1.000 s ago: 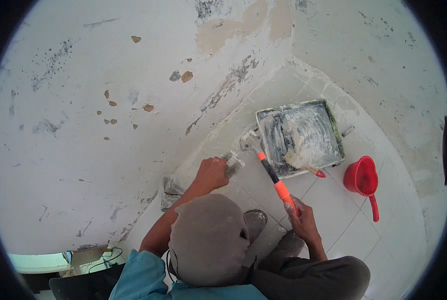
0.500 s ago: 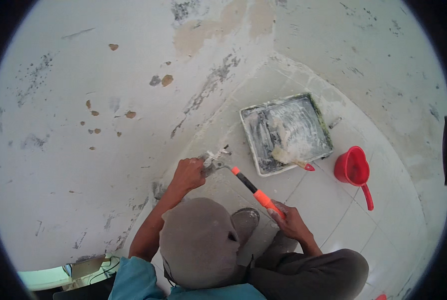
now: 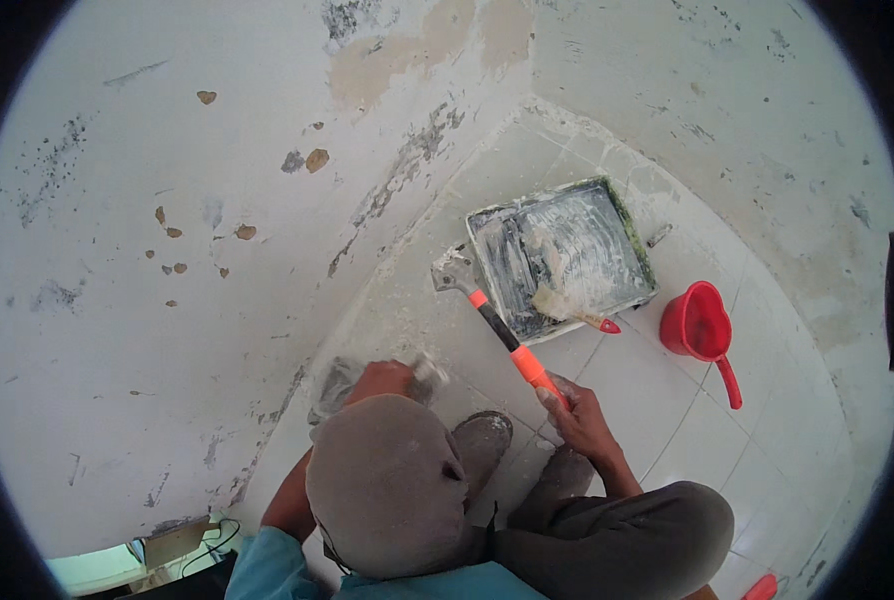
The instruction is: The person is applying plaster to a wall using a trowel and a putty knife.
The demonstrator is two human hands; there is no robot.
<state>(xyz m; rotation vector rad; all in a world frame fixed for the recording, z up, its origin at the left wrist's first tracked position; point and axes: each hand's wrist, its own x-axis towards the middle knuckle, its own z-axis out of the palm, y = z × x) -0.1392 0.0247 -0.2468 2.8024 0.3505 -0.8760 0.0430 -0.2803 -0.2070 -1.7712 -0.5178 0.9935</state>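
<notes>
Scraper (image 3: pixel 500 328) sits gripped in the right hand (image 3: pixel 579 415), smeared head at eleven o'clock, just beside the tray (image 3: pixel 632 234); a loose wrist could clip it. Left hand (image 3: pixel 380 379), at nine o'clock, apparently grasps a pale blurred object (image 3: pixel 427 374); slipping could scatter lumps.

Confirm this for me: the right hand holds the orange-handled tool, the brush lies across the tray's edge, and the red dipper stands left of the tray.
Not quite: in the head view, the red dipper stands right of the tray. The right hand does hold the orange-handled tool, and the brush lies across the tray's edge.
</notes>
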